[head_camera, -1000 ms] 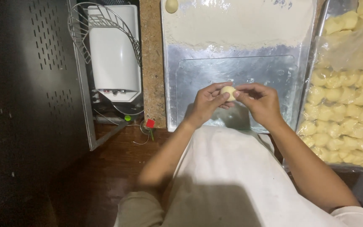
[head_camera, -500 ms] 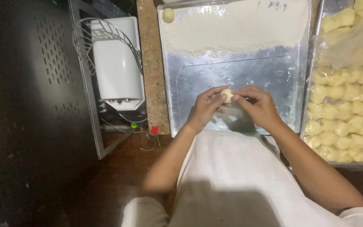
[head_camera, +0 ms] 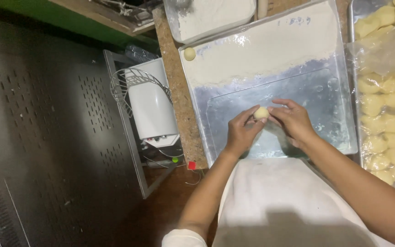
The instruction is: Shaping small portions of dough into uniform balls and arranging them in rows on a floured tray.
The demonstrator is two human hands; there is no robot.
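A small pale dough ball (head_camera: pixel 261 112) is pinched between the fingertips of both hands. My left hand (head_camera: pixel 241 132) holds it from the left and my right hand (head_camera: pixel 291 121) from the right, just above a shiny metal tray (head_camera: pixel 325 93). The tray's far half is covered with a layer of flour (head_camera: pixel 261 50). One finished dough ball (head_camera: pixel 189 54) lies at the tray's far left corner.
A second tray (head_camera: pixel 389 114) at the right holds several dough pieces, partly under clear plastic. A flour container (head_camera: pixel 211 16) stands behind the metal tray. A white mixer with a wire guard (head_camera: pixel 149 105) sits left of the counter edge, beside a dark perforated metal panel (head_camera: pixel 37 137).
The view has tilted so more of the far end of the tray and the flour container shows. Both hands stay on the dough ball, turning it slightly.
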